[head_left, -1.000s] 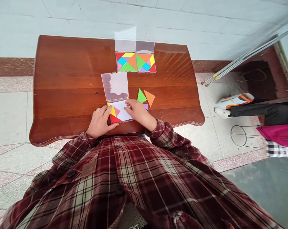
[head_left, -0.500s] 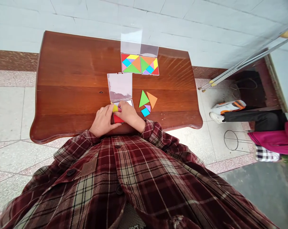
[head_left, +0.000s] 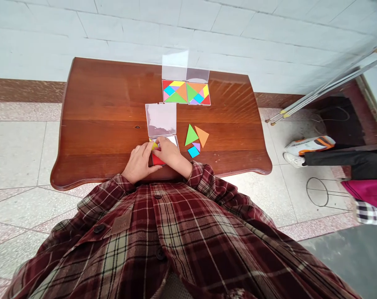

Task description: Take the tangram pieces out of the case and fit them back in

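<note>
- Your left hand [head_left: 140, 161] is resting against the near-left side of the open tangram case [head_left: 175, 140], fingers curled at its edge, thumb side touching the yellow piece [head_left: 154, 145]. Whether it is pinching that piece or only steadying it, I cannot tell.
- Your right hand [head_left: 169, 153] is lying flat over the case's tray, fingertips pressing toward the yellow piece and the red piece [head_left: 156, 160]; the grip itself is hidden under the fingers.
- The case is sitting close to the near edge of the wooden table [head_left: 97, 124], lid [head_left: 161, 119] folded open away from you. My judgement: pressing down while it is this close to the edge risks tipping or sliding it toward your lap.
- Both hands are crowding the same corner. A piece being pushed in tilted could pop the seated neighbours out, and your view of the tray is mostly blocked.
- The loose green triangle [head_left: 190, 136], orange triangle [head_left: 202, 136], purple piece [head_left: 196, 145] and blue square [head_left: 193, 152] are lying just right of the tray, near your right sleeve [head_left: 203, 176]. The cuff dragging across could be sweeping the blue square off the table.
- The two filled tangram cases [head_left: 186, 92] at the far edge are sitting well apart, out of harm.
</note>
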Tool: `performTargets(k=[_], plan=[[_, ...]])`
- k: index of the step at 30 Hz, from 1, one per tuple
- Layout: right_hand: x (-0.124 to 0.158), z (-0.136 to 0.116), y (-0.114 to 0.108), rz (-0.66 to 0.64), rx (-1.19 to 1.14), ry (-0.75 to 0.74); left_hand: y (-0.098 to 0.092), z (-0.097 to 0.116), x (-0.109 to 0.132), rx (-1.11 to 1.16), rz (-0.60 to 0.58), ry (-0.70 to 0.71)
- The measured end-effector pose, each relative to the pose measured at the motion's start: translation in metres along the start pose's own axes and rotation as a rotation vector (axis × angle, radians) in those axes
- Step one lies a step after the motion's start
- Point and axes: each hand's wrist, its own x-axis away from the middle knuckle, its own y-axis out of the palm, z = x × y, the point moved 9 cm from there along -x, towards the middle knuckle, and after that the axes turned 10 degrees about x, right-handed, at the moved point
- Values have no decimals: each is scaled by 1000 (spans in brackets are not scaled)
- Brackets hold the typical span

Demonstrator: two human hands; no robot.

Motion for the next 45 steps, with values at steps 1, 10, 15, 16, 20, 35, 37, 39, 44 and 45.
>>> performTargets(k=[1,10,15,16,20,35,37,39,44,45], plan=[[-1,0,1,1,-4,1,0,0,0,0,0,1],[-6,-1,4,31,-86,-2,-4,4,1,-3,-5,-3],[-8,1,5,85,-247,-17,-4,1,1,4,-3,-11],[-7,5,3,102,-297,-14,-4,1,1,7,6,-5],[-4,43,-18,188,-548,10,-4,-1,0,-5,25,12],[18,148,-78,405,-11,293,-2,0,-3,-18,-31,-19],[26,120,-76,390,-6,210,-1,0,-3,-14,-34,-23],[30,75,-59,259,-45,18,-1,0,-3,-21,-33,-23],[42,-5,-8,-77,35,-146,-1,1,-1,-41,-23,-16],[43,-11,-3,-95,61,-132,0,1,0,-42,-25,-12]])
